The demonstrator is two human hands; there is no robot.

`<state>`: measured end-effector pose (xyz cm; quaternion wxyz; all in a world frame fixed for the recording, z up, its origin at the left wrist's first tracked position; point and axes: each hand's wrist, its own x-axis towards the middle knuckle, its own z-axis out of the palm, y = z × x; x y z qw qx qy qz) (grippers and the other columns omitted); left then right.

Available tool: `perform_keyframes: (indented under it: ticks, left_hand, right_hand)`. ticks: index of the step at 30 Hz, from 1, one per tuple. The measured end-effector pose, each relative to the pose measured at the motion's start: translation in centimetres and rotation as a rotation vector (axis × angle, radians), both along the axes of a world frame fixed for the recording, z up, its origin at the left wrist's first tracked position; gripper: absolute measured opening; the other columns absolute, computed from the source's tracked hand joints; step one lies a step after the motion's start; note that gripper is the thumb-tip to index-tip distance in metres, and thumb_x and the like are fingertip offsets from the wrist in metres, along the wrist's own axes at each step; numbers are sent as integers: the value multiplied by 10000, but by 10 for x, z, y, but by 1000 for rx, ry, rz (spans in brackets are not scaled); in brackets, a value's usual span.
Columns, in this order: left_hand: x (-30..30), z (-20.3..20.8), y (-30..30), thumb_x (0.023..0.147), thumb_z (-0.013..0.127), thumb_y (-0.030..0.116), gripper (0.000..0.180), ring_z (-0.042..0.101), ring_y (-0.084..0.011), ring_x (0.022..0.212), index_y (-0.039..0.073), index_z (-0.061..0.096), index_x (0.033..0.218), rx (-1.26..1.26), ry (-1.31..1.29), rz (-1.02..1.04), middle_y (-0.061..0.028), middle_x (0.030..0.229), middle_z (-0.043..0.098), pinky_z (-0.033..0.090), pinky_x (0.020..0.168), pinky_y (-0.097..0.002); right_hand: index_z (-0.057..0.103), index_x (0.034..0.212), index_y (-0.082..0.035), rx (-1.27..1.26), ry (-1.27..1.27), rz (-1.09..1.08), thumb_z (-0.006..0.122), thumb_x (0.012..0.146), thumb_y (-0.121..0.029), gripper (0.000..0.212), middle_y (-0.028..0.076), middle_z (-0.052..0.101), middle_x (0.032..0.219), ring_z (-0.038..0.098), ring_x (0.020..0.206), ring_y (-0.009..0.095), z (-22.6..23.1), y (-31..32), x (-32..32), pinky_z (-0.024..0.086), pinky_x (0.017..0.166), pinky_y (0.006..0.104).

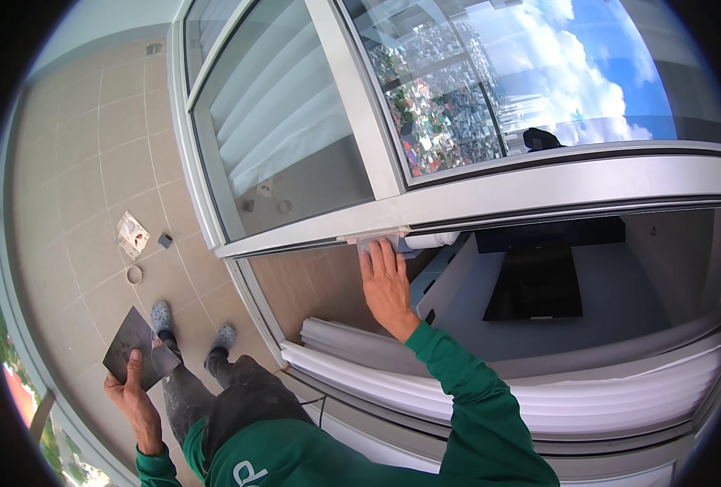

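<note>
My left hand (135, 402) pinches a dark grey sheet, apparently sandpaper (131, 339), with the thumb lying on top and the fingers hidden underneath. A lighter corner shows at the sheet's right side. Out in front, my right hand (389, 288) rests its outstretched fingers on the edge of the white sliding door frame (490, 188). Under and beside those fingertips is a small greyish patch (366, 243) bordered by pale strips that look like tape (352, 238). Whether a thin piece lies between fingers and frame is hidden.
On the tiled floor (109, 195) to the left lie a tape roll (135, 275), a small dark block (165, 240) and a stained paper sheet (132, 234). Pleated white blinds (523, 402) line the opening on the right. Inside, a black screen (535, 284) shows. A railing (44, 406) borders the left.
</note>
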<state>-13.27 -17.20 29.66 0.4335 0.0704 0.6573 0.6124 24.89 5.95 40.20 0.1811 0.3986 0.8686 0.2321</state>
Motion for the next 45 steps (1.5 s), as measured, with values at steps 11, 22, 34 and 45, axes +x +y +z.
perform_keyframes:
  ticks: [11, 22, 34, 45]
  left_hand:
    - [-3, -2, -2, 912, 684, 206, 255, 619, -116, 831, -26, 703, 1017, -11, 2, -12, -52, 927, 717, 463, 833, -269]
    - [-1, 0, -1, 907, 690, 200, 247, 621, -117, 838, -18, 702, 1022, 2, -9, 7, -47, 936, 714, 465, 836, -270]
    - [-3, -4, -2, 909, 683, 184, 233, 625, -106, 798, -18, 705, 1023, -17, 14, 31, -46, 926, 714, 482, 774, -254]
    - [-2, -2, 0, 911, 679, 191, 236, 620, -111, 811, -16, 698, 1024, 1, 6, 30, -49, 933, 707, 477, 789, -254]
  right_hand:
    - [601, 1256, 26, -15, -103, -76, 545, 877, -142, 419, 183, 480, 1367, 354, 1368, 343, 4, -7, -8, 330, 1061, 476]
    - [582, 1208, 24, -25, 19, -11, 612, 818, -88, 407, 199, 452, 1352, 372, 1338, 367, -12, -7, -4, 340, 1031, 496]
    - [585, 1231, 25, -5, -9, -4, 585, 840, -96, 410, 189, 451, 1366, 359, 1359, 360, -23, 1, 7, 330, 1048, 504]
    - [585, 1282, 21, -68, -121, -130, 533, 886, -157, 437, 189, 462, 1403, 362, 1359, 346, -17, -17, -11, 338, 1048, 481]
